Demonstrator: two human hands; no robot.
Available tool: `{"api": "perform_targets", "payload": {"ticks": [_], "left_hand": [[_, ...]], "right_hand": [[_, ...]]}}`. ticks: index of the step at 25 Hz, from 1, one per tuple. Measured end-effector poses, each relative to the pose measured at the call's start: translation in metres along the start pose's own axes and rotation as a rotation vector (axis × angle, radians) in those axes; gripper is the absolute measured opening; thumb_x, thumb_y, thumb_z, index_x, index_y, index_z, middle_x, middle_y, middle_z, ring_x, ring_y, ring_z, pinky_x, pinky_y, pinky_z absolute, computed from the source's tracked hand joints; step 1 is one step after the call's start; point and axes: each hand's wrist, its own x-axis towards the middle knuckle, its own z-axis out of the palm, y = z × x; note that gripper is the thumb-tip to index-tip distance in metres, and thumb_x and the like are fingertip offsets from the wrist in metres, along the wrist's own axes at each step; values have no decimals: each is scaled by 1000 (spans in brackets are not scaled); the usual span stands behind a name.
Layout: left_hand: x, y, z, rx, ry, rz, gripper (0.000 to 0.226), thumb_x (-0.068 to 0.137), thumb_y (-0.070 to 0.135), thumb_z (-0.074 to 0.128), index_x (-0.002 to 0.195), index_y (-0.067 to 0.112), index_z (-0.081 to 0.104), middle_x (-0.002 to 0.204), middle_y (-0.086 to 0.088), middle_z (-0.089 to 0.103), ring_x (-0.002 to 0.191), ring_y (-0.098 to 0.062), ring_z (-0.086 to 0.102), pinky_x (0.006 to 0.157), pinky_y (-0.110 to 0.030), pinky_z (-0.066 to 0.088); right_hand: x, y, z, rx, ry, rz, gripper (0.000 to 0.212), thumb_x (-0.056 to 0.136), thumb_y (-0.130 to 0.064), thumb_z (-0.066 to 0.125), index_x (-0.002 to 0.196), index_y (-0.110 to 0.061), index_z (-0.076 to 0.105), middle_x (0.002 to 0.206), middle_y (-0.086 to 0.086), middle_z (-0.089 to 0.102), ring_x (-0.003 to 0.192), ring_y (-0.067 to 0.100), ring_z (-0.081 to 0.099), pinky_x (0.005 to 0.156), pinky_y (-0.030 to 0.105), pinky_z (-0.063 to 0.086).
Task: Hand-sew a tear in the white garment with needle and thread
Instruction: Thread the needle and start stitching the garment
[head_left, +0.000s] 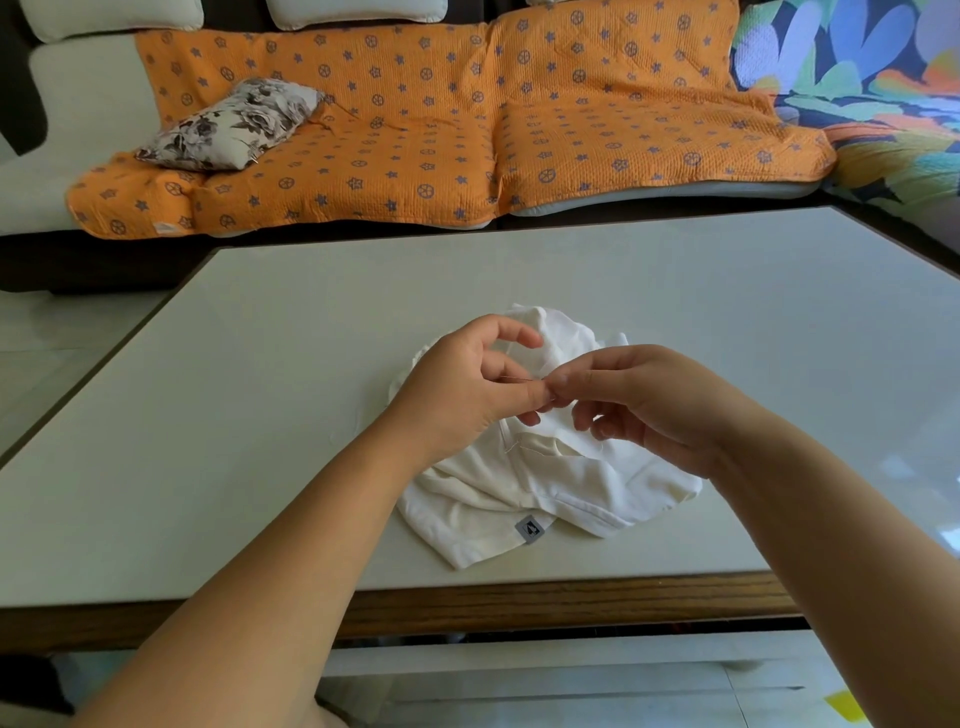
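White garment (571, 483) sits bunched at the table's (260, 415) near edge, grey tag (530, 529) nearest. Just above it, the right hand (639, 400) pinches what looks like the needle (514, 379), tip pointing left. The left hand (457, 389) curls against it; can't tell what it holds. I'd pull through slowly, no puckering. Orange sofa (415, 130) beyond.

Lighting: bright, even daylight.
Glare: pale reflected patches on the glossy tabletop (857, 374), right side.
Shadows: soft and faint, along the edges of the white garment (571, 483).
Exposure: garment near blown out, folds weak.
Distortion: wide-angle bowing of tabletop edges and sofa (467, 130).
Focus: centre sharp, corners slightly soft.
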Motion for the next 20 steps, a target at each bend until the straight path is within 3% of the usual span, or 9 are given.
{"api": "perform_targets", "payload": {"ticks": [4,8,14,20], "left_hand": [[-1,0,0,64,-74,-25,40,82,12,77,113,20,54,69,-1,73,65,-8,69,72,-10,49],[-1,-1,-1,56,-146,-50,45,82,12,78,118,20,52,70,-1,73,65,-12,69,76,-21,55],[1,-3,0,86,-143,-64,45,82,16,78,118,22,52,70,0,73,66,-12,69,80,-23,55],[3,-3,2,-23,-103,-124,25,84,16,75,107,18,64,73,1,75,66,-8,70,62,-12,48]], "right_hand": [[1,-2,-3,41,-117,107,10,89,-7,64,91,-1,72,77,4,68,61,10,58,54,19,44],[-1,-3,-7,-2,-164,126,7,87,-5,65,84,-4,71,69,2,66,59,9,57,54,19,43],[-1,1,-7,18,-135,96,4,85,-6,67,84,-6,71,72,4,67,59,10,59,53,18,45],[4,4,0,185,60,-79,10,94,-6,59,88,-8,66,79,4,67,61,10,60,58,20,46]]}}
